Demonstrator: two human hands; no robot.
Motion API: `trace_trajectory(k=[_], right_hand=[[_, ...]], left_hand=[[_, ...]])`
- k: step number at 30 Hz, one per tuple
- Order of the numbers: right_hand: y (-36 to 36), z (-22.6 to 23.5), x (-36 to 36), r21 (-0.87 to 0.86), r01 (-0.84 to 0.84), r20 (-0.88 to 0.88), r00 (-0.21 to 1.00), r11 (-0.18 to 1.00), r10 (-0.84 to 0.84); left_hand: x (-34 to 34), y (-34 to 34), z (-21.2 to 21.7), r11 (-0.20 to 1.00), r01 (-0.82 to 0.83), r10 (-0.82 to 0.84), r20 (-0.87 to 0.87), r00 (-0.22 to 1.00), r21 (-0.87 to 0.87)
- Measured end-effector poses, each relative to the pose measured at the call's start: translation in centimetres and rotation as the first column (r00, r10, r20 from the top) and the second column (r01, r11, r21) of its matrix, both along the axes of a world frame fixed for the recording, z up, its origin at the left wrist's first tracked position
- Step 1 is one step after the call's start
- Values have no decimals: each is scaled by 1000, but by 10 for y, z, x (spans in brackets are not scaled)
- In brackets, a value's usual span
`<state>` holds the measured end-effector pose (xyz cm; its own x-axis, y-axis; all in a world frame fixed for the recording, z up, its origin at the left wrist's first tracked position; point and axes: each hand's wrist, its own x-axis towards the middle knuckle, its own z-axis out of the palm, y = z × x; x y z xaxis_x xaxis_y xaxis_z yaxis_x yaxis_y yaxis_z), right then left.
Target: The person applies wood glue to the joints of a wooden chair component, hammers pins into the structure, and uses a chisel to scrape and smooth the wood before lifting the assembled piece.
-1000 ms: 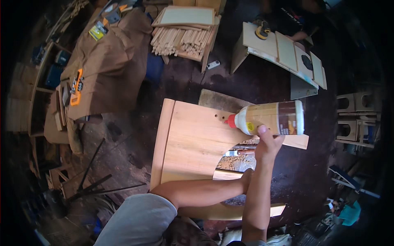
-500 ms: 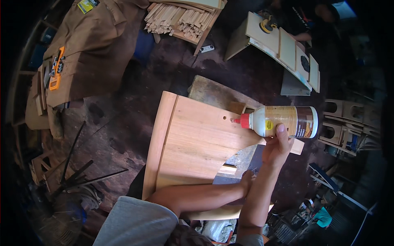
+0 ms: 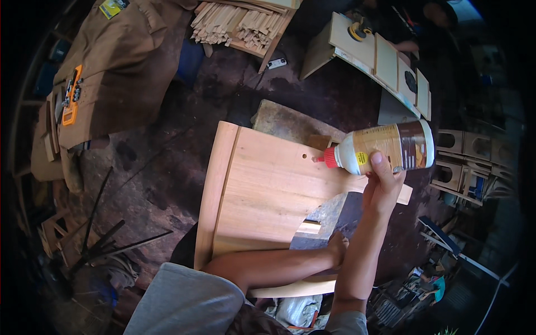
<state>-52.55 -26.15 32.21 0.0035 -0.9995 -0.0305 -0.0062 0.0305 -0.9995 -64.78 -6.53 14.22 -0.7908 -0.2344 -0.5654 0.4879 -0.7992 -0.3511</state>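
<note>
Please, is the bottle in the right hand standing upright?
No, the right hand holds the bottle tipped on its side, its red cap pointing left over the wooden panel.

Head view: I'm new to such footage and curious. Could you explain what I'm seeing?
There is no robot here, only a bare-handed person filmed by a wide fisheye camera worn on their own head, looking down, so straight edges bend near the rim. The right hand grips a bottle held almost sideways, its red cap pointing left, near a small round hole in a pale wooden panel. Another bare limb crosses lower down; what its end holds, if anything, I cannot tell. Beyond, a brown cloth bears an orange tool holder, and a yellow-and-black tool lies on a pale board.
</note>
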Motion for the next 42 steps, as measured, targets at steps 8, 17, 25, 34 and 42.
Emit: trace_trajectory(k=[8,17,25,34,42], right_hand=[[-3,0,9,-63,69,-61,995,996,-73],[7,0,15,-29,139,-28,990,990,-140],[7,-8,12,-101,122,-9,992,987,-123],[6,-17,7,-137,135,18,991,981,-133],[17,-19,9,-214,46,20,999,976,-43]], left_hand=[[48,-22,49,960,-81,88,-13,996,267],[-27,26,-48,995,-101,101,-30,994,-8],[-128,84,-148,768,-222,294,23,956,-601],[-182,95,-175,178,482,329,514,792,-858],[-124,64,-123,-353,716,298,653,697,-603]])
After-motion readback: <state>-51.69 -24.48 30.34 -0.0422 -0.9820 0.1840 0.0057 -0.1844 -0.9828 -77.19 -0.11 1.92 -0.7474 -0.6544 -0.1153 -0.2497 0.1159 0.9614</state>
